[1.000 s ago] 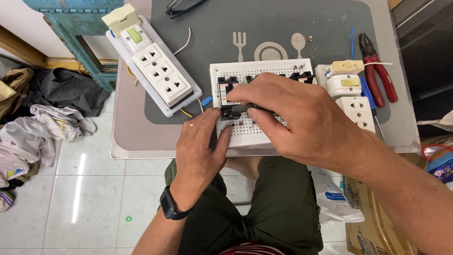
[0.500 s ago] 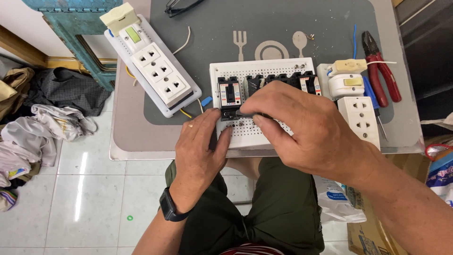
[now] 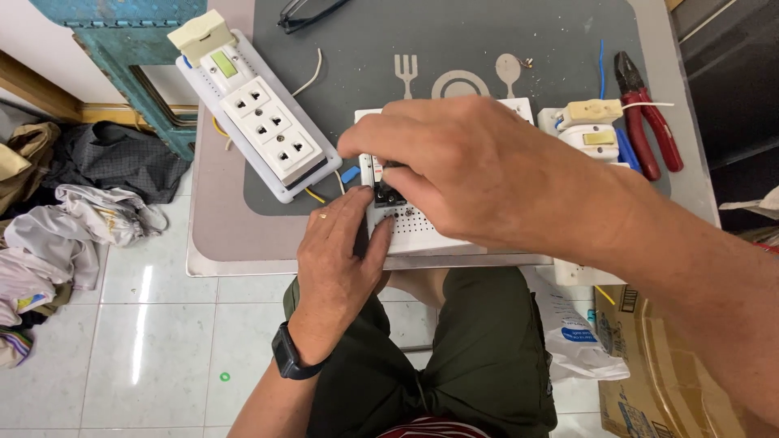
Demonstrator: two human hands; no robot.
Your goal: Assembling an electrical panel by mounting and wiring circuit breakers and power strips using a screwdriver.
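White perforated board [image 3: 422, 235] sits at the near edge of the table [image 3: 219, 243], dead centre. Left hand [image 3: 337, 255] steadies its 9 o'clock edge, fingers [image 3: 375, 243] curled narrow against it. Right hand [image 3: 479, 174] covers the board's top, fingers [image 3: 398, 180] pinched on a small black breaker [image 3: 388, 195]. White plastic bag with a blue round label [image 3: 576, 332] lies on the floor at 5 o'clock; brown cardboard box [image 3: 649, 349] with a black-and-white sticker just right of it. White socket strip [image 3: 260, 122] at 10 o'clock: three outlets, one green-labelled switch, one cream plug. One red-handled pliers [image 3: 649, 122] at 2 o'clock, one pair of glasses [image 3: 312, 10] at 12. Versus half a second ago: right hand has shifted left and up, now hiding the row of black breakers seen then; left hand stays put.
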